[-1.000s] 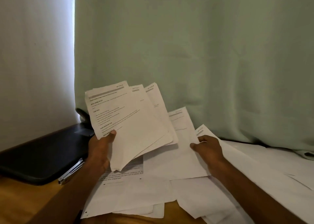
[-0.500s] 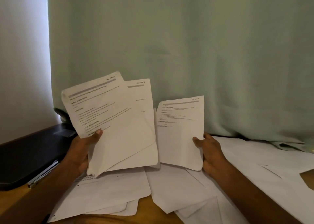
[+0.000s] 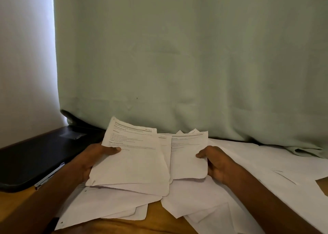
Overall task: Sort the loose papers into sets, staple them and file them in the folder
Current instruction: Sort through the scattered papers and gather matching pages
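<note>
Two hands busy here: left hand (image 3: 92,158) is gripping several white printed sheets (image 3: 131,162), right hand (image 3: 215,161) is pinching one printed white page (image 3: 188,155).

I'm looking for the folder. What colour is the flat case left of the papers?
The flat case is black, seen best in the head view, lying on the wooden table.

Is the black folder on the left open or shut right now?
Shut, as far as shows: the black folder lies flat on the table as one closed slab, no papers visible inside; its far end is hidden.

Folder (image 3: 35,155) left of loose papers (image 3: 204,198) on table (image 3: 156,223); curtain (image 3: 177,56) behind.
</note>
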`<state>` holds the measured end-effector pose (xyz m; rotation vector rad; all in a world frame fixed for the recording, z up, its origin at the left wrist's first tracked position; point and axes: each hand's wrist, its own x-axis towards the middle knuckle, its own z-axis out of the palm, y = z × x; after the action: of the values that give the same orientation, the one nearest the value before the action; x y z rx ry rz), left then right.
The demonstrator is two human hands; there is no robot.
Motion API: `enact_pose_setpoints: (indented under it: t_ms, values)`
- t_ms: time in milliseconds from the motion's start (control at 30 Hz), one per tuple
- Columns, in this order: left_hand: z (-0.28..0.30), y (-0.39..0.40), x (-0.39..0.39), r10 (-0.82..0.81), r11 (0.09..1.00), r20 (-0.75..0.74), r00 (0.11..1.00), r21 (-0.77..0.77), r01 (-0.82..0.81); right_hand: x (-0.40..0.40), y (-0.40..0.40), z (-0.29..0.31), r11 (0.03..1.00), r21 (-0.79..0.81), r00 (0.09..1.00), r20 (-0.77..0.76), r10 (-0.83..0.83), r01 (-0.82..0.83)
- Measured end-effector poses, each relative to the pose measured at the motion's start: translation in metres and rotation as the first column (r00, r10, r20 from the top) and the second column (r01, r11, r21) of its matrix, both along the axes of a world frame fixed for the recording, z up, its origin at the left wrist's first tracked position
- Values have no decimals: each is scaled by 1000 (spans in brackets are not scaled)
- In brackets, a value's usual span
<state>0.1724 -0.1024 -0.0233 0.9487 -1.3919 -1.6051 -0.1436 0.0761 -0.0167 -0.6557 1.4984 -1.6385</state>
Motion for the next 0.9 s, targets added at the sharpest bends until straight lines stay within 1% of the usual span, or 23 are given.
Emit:
enact_pose_setpoints:
  t_ms: [67, 167, 233, 300, 400, 500, 633, 700, 767, 800, 867, 900]
  values:
    - [0, -1, -2, -6, 999, 43, 999, -48, 8, 1, -2, -1, 1000, 5, 999, -22, 26, -26]
    - [0, 1, -5, 18, 976, 175, 984, -217, 21, 3, -6, -2, 999, 45, 996, -85, 33, -29]
    - [-1, 0, -4, 31, 968, 213, 976, -250, 24, 3, -7, -3, 998, 64, 990, -141, 27, -18]
    - [-3, -2, -3, 77, 963, 218, 973, -269, -16, 3, -9, -4, 999, 42, 980, -200, 17, -9]
    - [-1, -2, -3, 129, 958, 129, 983, -274, -89, 5, -10, -3, 1000, -23, 971, -237, -16, 11]
    - [3, 1, -5, 107, 966, -9, 994, -235, -106, 7, -10, -3, 997, -80, 983, -185, 2, -17]
    - [5, 6, -6, 38, 972, -129, 991, -225, -66, 7, -7, -2, 979, -202, 998, -58, 31, -43]
    - [2, 6, -5, -33, 979, -196, 980, -203, -8, 7, -7, -2, 959, -272, 997, -23, 77, -80]
    - [1, 7, -6, -97, 979, -225, 970, -194, 53, 9, -7, 0, 939, -324, 992, -1, 125, -119]
    - [0, 8, -7, -104, 974, -218, 970, -218, 56, 10, -7, 1, 929, -342, 988, 4, 153, -142]
    - [-1, 9, -11, -103, 967, -223, 969, -251, 45, 14, -6, 4, 915, -346, 976, -16, 215, -207]
    - [-2, 8, -12, -115, 969, -245, 963, -242, 55, 16, -5, 5, 913, -329, 970, -40, 239, -239]
